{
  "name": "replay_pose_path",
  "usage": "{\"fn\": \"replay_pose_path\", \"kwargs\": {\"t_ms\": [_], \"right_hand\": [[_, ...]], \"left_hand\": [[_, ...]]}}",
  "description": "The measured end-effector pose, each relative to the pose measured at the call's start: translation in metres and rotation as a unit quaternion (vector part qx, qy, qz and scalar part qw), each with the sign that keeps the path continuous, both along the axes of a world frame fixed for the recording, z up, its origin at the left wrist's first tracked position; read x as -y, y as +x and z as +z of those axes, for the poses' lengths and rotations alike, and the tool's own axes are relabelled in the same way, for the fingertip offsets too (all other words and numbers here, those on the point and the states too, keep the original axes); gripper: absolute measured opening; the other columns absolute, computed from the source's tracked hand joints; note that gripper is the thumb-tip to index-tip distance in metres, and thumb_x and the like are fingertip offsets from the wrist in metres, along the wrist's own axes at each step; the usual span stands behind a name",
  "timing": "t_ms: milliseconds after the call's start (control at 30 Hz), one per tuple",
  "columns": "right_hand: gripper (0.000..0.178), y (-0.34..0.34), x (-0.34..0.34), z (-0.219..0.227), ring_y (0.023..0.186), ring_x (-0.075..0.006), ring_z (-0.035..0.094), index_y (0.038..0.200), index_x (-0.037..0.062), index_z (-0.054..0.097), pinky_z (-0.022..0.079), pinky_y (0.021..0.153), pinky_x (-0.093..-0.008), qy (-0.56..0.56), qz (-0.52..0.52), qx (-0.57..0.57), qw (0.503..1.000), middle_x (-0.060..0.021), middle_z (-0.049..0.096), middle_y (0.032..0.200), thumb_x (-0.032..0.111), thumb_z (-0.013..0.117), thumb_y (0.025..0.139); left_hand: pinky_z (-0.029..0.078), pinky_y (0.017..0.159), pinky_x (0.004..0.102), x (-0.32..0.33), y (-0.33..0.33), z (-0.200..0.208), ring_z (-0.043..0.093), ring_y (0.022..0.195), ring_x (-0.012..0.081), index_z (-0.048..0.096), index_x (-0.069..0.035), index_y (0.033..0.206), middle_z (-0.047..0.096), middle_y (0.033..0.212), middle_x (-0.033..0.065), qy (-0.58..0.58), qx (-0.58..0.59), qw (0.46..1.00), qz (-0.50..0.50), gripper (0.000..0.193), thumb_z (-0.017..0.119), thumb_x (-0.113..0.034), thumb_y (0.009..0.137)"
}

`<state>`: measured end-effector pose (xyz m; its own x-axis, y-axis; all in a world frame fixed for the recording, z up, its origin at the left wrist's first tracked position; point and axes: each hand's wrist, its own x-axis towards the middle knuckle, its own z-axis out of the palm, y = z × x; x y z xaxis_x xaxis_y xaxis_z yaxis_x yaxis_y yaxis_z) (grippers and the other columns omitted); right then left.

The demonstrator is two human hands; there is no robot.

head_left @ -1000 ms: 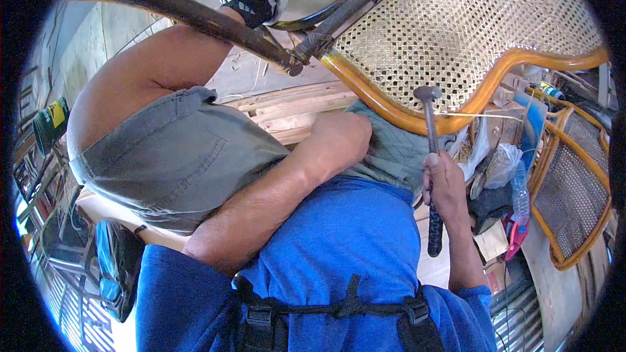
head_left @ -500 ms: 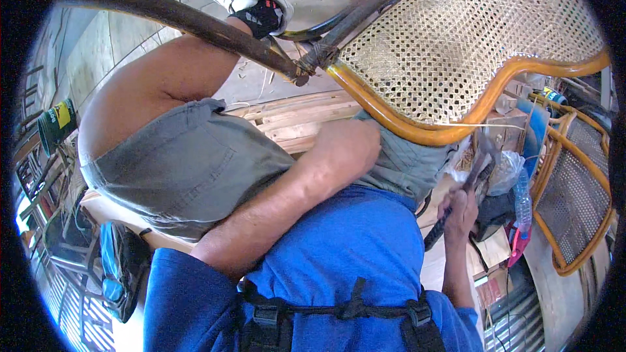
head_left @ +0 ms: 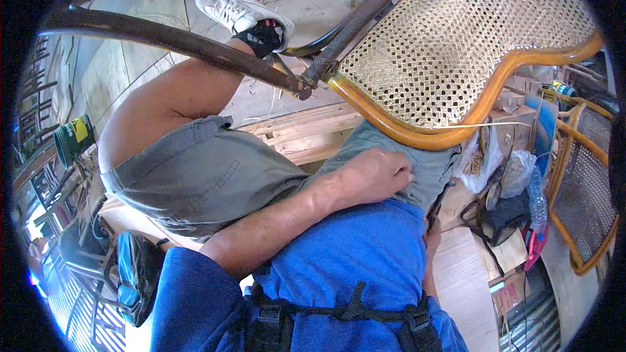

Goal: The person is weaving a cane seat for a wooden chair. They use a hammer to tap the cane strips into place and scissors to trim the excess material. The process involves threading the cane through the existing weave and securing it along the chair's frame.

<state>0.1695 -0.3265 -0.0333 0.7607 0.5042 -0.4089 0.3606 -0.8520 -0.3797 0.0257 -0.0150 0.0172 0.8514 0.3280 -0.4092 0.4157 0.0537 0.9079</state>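
Observation:
My left hand (head_left: 381, 175) rests on the grey shorts (head_left: 391, 146) over my right thigh, its fingers curled closed. Whether anything small is inside them is hidden. My right hand (head_left: 432, 242) is down beside my right hip, mostly covered by my blue shirt, so its fingers do not show. A dark object (head_left: 441, 199) pokes up just above it, too covered to name. In front of me a woven cane panel (head_left: 424, 45) with an orange-brown rattan rim (head_left: 417, 137) leans over my right thigh. A pale cane strand (head_left: 505, 124) sticks out across its lower edge.
A dark rattan pole (head_left: 176, 36) crosses my left leg and meets the panel's frame at a bound joint (head_left: 312, 78). To the right are plastic bags (head_left: 518, 173), a clear bottle (head_left: 537, 202) and another cane piece (head_left: 587, 186). A blue-black bag (head_left: 134, 277) lies left.
My right hand has come back from beside the plastic bags to my hip, taking the dark-handled tool out of clear view. My left hand has slid slightly right and down on the thigh.

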Motion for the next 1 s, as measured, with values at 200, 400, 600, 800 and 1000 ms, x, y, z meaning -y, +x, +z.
{"fn": "replay_pose_path", "kwargs": {"t_ms": [200, 400, 600, 800, 1000], "right_hand": [[0.022, 0.028, -0.114, 0.073, 0.08, -0.014, 0.055, 0.107, 0.0004, 0.057, 0.046, 0.075, -0.0268, 0.108, -0.014, -0.005, 0.994, -0.006, 0.059, 0.094, 0.012, 0.053, 0.088], [0.016, -0.005, -0.198, 0.099, 0.082, -0.0158, 0.058, 0.097, 0.0013, 0.058, 0.045, 0.075, -0.0269, 0.197, 0.068, -0.071, 0.976, -0.0085, 0.061, 0.091, 0.004, 0.059, 0.081], [0.023, -0.021, -0.215, 0.085, 0.083, -0.0232, 0.059, 0.1, 0.0044, 0.057, 0.046, 0.076, -0.0316, 0.154, 0.096, -0.066, 0.981, -0.0121, 0.06, 0.089, 0.004, 0.062, 0.078], [0.023, -0.014, -0.207, 0.076, 0.087, -0.0222, 0.058, 0.102, 0.0031, 0.057, 0.045, 0.079, -0.0313, 0.179, 0.071, -0.063, 0.979, -0.0115, 0.061, 0.091, 0.003, 0.06, 0.079], [0.011, 0.003, -0.202, 0.099, 0.083, -0.0113, 0.056, 0.09, 0.0005, 0.061, 0.044, 0.076, -0.0237, 0.247, -0.037, -0.159, 0.955, -0.004, 0.061, 0.089, 0.001, 0.06, 0.079]], "left_hand": [[0.047, 0.074, 0.0332, -0.005, 0.033, 0.006, 0.059, 0.086, 0.0203, 0.057, -0.007, 0.102, 0.061, 0.09, 0.0066, -0.553, 0.089, 0.814, 0.155, 0.05, 0.038, -0.052, 0.091], [0.041, 0.088, 0.0355, -0.002, 0.037, -0.002, 0.054, 0.099, 0.0208, 0.051, -0.003, 0.112, 0.058, 0.106, 0.0084, -0.677, 0.134, 0.687, 0.225, 0.077, 0.027, -0.07, 0.084], [0.037, 0.092, 0.0327, 0.002, 0.044, -0.002, 0.052, 0.097, 0.0199, 0.05, -0.001, 0.114, 0.056, 0.104, 0.0081, -0.595, 0.156, 0.759, 0.212, 0.08, 0.023, -0.07, 0.085], [0.036, 0.091, 0.0322, 0.011, 0.048, 0.009, 0.05, 0.097, 0.0184, 0.048, -0.002, 0.118, 0.053, 0.106, 0.0068, -0.53, 0.163, 0.794, 0.249, 0.071, 0.026, -0.063, 0.089], [0.043, 0.074, 0.0261, 0.013, 0.027, 0.005, 0.051, 0.08, 0.0103, 0.057, -0.004, 0.104, 0.056, 0.086, 0.0015, -0.45, 0.024, 0.883, 0.128, 0.035, 0.044, -0.035, 0.094]]}}
